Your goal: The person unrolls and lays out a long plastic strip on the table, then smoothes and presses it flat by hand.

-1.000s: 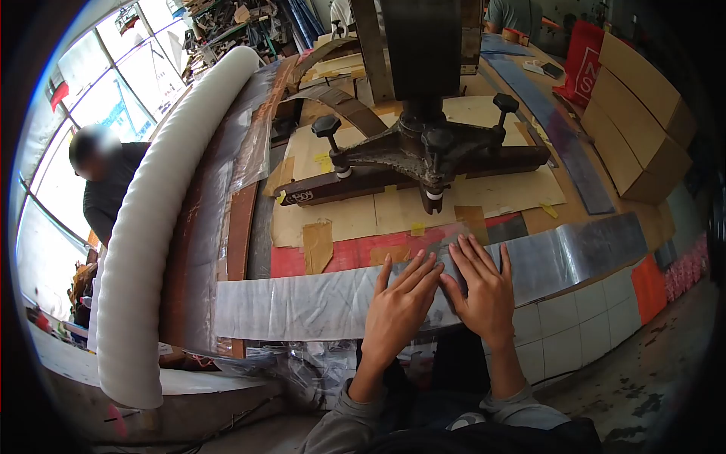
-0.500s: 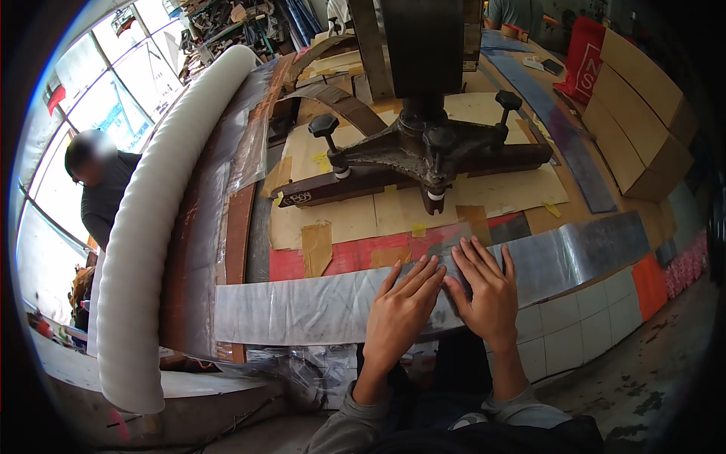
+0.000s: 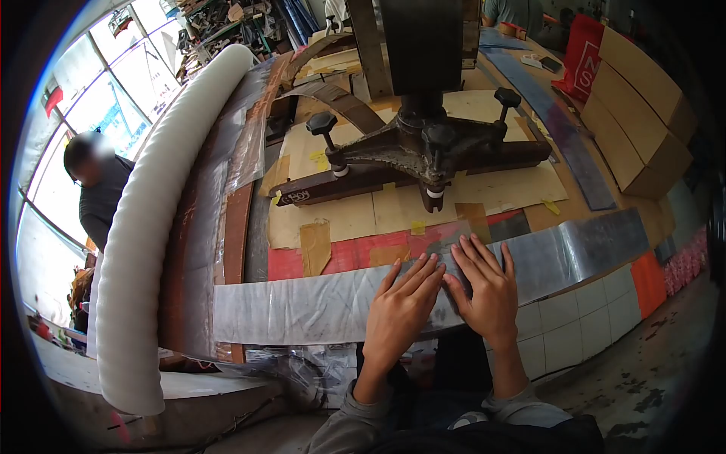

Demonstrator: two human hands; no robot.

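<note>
A long grey, shiny strip (image 3: 302, 309) stretches along the near edge of the bench, wrinkled on its left half and smoother to the right. My left hand (image 3: 404, 303) lies flat on the middle of it, palm down. Beside it, my right hand (image 3: 484, 291) also rests palm down with fingers stretched out, its thumb close to the left hand's fingers. Neither hand grips anything. Just past the fingertips is a red strip (image 3: 344, 253) with brown tape patches. Beyond that stands a dark metal press head (image 3: 431, 155) over a pale taped board (image 3: 355, 216).
A thick white foam roll (image 3: 170, 204) runs along the left side, next to brown sheets under clear plastic. Cardboard boxes (image 3: 635, 121) and a red bag (image 3: 582, 60) stand at the right. Another person (image 3: 102, 181) is behind the roll. White tiles (image 3: 575, 318) face the bench front.
The view has shifted very slightly. Both hands stay in the same place on the grey strip.
</note>
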